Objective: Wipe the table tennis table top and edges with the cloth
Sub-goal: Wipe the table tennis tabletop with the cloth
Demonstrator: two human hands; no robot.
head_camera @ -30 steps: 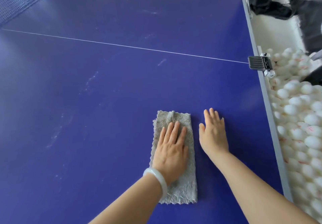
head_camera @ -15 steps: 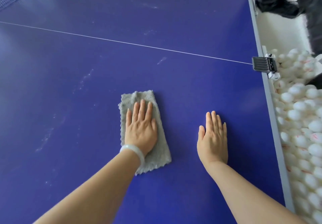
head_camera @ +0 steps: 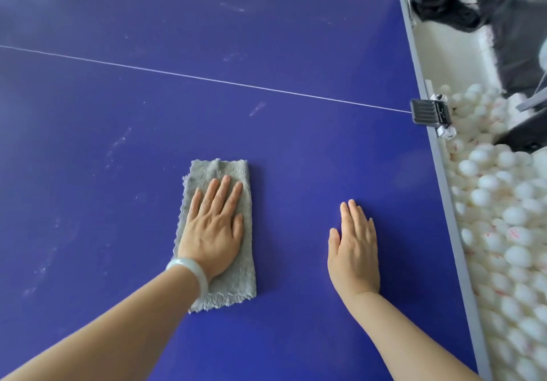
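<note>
Looking down on the blue table top point(head_camera: 281, 34), we take the thin white line point(head_camera: 207, 79) crossing it as our reference. On the near side of that line, and well apart from it, a grey cloth point(head_camera: 220, 169) lies flat on the surface as a folded oblong, its long side running roughly away from the line toward the person. The left hand point(head_camera: 211, 229) rests palm down on the middle of the cloth. Its fingers point(head_camera: 221, 192) are straight, held close together and pointing toward the line: a flat press, not a grip. A pale bracelet point(head_camera: 189, 272) sits on that wrist, over the end of the cloth farthest from the line.

The right hand point(head_camera: 355, 250) lies on the same side of the line, further along it toward the table's grey edge point(head_camera: 444, 191). It is palm down on the bare blue surface, fingers straight and together, thumb a little apart. It touches the table only and sits apart from the cloth.

We note pale smears point(head_camera: 118, 143) on the surface on the near side of the line, and fainter marks point(head_camera: 232, 7) beyond it. Where the line meets the grey edge, a black clip point(head_camera: 429, 112) is fixed. Past that edge, on the near side of the line, lies a mass of white balls point(head_camera: 503, 217). On the far side we see dark fabric point(head_camera: 438, 1), which we cannot identify further.
</note>
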